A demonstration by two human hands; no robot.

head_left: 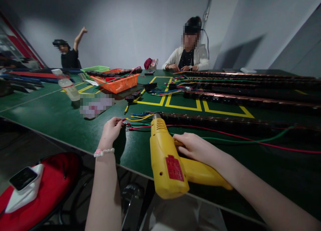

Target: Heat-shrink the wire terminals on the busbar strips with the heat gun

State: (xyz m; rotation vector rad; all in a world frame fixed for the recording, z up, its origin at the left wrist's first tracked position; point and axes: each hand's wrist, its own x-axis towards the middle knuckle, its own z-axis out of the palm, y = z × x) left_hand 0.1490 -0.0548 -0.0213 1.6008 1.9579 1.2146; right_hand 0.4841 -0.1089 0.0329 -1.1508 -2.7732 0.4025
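Note:
My right hand [192, 145] is wrapped round the handle of a yellow heat gun [163, 157], whose metal nozzle points away from me at the near end of a long black harness [200, 118]. Left of the nozzle, my left hand [112, 129] pinches the red tip of a yellow wire [137, 119]. Green and red wires [136, 127] with terminals lie just beside those fingertips. A long red wire [225, 134] and a green wire [265, 141] run off to the right, behind my right hand.
Several more harnesses [238, 98] lie across the green table [100, 134]. An orange basket [122, 84], a bottle [67, 87] and a blurred object [96, 107] stand or lie left. Two people [187, 58] are beyond the table. A red stool [57, 177] holds a watch-like device [23, 179].

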